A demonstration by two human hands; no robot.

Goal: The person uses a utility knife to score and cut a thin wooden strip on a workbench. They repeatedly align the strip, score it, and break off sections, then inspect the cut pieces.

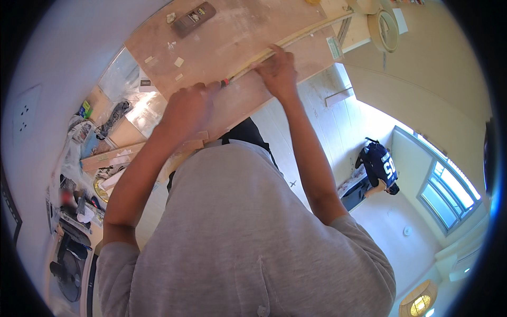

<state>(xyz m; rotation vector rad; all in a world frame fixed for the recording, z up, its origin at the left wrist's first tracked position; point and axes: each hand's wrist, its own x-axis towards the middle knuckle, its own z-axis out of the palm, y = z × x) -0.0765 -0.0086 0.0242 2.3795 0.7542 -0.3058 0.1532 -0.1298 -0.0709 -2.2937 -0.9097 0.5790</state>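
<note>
A wide brown board (pixel 216 37) lies in front of me, with a long, narrow yellowish strip (pixel 301 34) running diagonally along it toward the upper right. My left hand (pixel 187 108) is closed on a slim tool (pixel 225 82) with a red and black end, lying along the strip; the rest of the tool is hidden or too small to make out. Farther up the strip, my right hand (pixel 277 74) has its fingers bent over it, gripping or pressing it against the board. A dark brown rectangular object (pixel 193 18) rests on the board's far part.
Tape rolls (pixel 383 31) sit at the upper right. Cluttered items (pixel 84 137) and a black fan (pixel 68 264) line the left wall. A person (pixel 377 166) in dark clothing bends over a dark object (pixel 354 193) on the right, near a window (pixel 443 190).
</note>
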